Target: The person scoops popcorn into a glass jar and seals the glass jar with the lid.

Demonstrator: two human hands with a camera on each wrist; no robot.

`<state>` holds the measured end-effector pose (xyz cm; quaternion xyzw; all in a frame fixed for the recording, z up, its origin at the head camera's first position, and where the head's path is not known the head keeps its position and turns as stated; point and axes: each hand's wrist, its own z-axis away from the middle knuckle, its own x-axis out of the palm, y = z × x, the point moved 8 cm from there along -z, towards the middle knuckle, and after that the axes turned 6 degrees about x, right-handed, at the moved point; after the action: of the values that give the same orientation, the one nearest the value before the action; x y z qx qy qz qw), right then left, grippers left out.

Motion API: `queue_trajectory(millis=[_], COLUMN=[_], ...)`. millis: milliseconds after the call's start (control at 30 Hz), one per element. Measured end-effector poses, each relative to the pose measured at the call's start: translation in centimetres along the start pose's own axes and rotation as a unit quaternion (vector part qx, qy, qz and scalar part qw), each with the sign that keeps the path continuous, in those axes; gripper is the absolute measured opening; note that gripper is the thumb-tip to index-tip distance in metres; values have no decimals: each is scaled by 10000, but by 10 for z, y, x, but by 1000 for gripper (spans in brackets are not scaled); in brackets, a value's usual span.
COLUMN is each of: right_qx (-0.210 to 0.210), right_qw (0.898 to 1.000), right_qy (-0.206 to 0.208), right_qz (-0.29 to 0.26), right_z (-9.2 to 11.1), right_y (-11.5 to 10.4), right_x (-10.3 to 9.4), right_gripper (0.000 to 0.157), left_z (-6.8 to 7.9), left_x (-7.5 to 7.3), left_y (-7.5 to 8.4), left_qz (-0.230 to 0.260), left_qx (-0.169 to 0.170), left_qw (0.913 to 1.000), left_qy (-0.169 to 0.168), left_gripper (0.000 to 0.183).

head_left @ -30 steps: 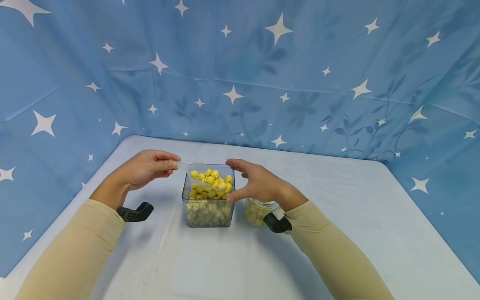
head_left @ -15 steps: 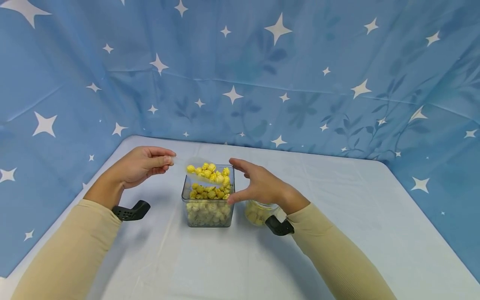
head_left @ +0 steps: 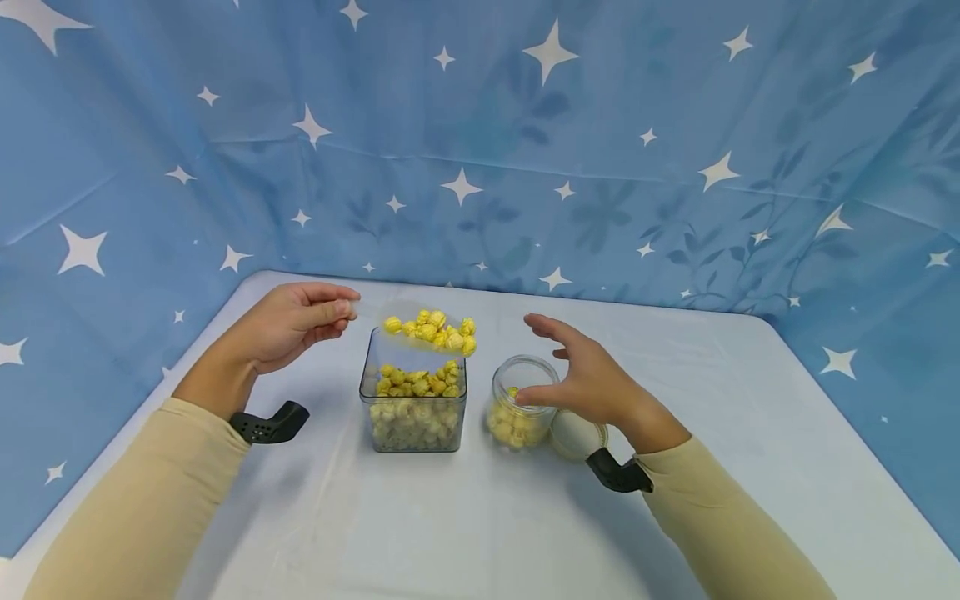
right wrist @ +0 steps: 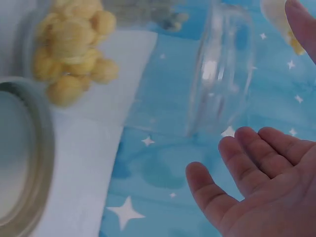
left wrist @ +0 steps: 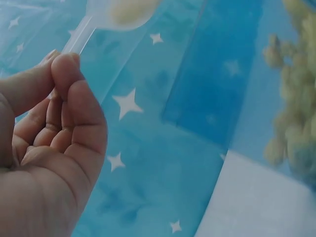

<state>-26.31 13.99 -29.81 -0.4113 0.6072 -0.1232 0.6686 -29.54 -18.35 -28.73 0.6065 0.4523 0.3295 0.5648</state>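
Right hand has moved from box to jar, fingers spread, holding nothing; toward the desk's far edge, left hand pinches a scoop of popcorn.

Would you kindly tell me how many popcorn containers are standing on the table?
2: the square bin left of centre, and the round jar to its right, partly covered by the right hand in the head view. The right forearm could hide another.
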Motion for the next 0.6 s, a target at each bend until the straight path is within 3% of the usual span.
queue_trajectory(millis=[267, 600], right_qx=[312, 460], right_qw=[9993, 9979], right_qy=[87, 66], right_qz=[-183, -442], right_z=[12, 16], right_y=[29, 39], right_x=[10, 18], right_gripper=[96, 93], left_z=[-8, -17], left_x=[25, 56], left_y=[9, -2], left_qz=[257, 2], left_qx=[29, -16], left_qw=[9994, 9998], left_qy=[236, 192], left_gripper=[29, 35])
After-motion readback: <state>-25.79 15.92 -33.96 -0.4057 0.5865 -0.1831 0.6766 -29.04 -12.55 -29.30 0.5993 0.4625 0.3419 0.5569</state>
